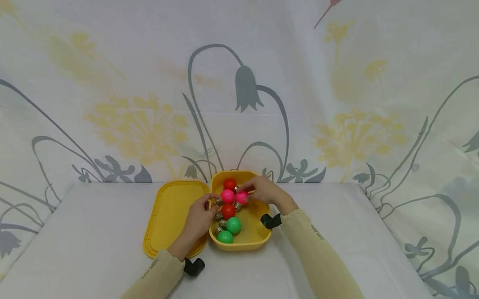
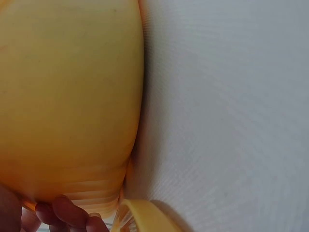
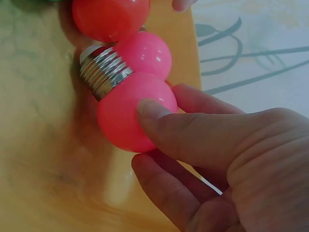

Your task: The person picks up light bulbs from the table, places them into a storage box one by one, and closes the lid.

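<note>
A yellow plastic box [image 1: 260, 240] holds several light bulbs with metal screw bases. My right hand [image 1: 265, 191] pinches a pink bulb [image 3: 128, 113] between thumb and fingers inside the box; its base points away from the palm. Against that bulb lies a second pink bulb [image 1: 227, 196]. My left hand [image 1: 199, 215] grips the box's left rim, its fingertips close to that second bulb's base. In the left wrist view, curled fingers [image 2: 70, 212] show at the box wall [image 2: 67, 106]. Red bulbs [image 1: 228, 211] and green bulbs [image 1: 233, 225] lie along the box's left side.
A yellow lid [image 1: 170, 213] lies flat on the white table [image 1: 102, 232], left of the box and under my left forearm. Behind the table hangs a flower-patterned cloth [image 1: 240, 136]. Each wrist carries a small black device [image 1: 271, 220].
</note>
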